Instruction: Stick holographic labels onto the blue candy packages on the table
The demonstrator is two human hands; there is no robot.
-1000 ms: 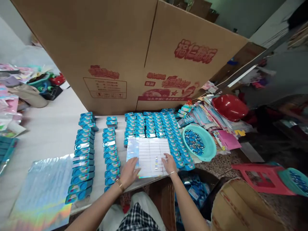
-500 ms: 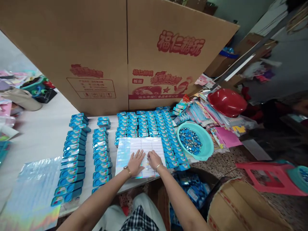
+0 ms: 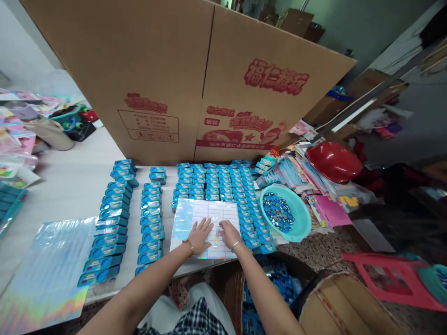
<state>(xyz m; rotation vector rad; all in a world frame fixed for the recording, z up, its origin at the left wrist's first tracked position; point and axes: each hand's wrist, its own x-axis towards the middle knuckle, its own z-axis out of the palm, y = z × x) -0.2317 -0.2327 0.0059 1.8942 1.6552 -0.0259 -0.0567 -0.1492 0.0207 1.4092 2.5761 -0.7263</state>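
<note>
A shiny holographic sticker sheet (image 3: pixel 199 216) with rows of white labels lies near the front edge of the white table (image 3: pixel 70 186). My left hand (image 3: pixel 200 235) rests flat on its lower middle, fingers spread. My right hand (image 3: pixel 228 234) sits just beside it on the sheet, fingers curled down onto a label; whether it pinches anything is not visible. Several rows of small blue boxes (image 3: pixel 216 179) lie behind and to the right of the sheet. More blue boxes (image 3: pixel 110 223) run in two columns to the left.
A big cardboard box (image 3: pixel 195 79) stands upright behind the rows. A teal bowl (image 3: pixel 303 221) of small blue pieces is at right, beside a red bowl (image 3: pixel 333 160) and stacked packets. Another holographic sheet (image 3: pixel 49 274) lies at front left. A pink stool (image 3: pixel 391 279) stands on the floor.
My right hand slid left across the sheet to meet my left hand, which shifted right onto the labels. Over the last half second both hands barely moved.
</note>
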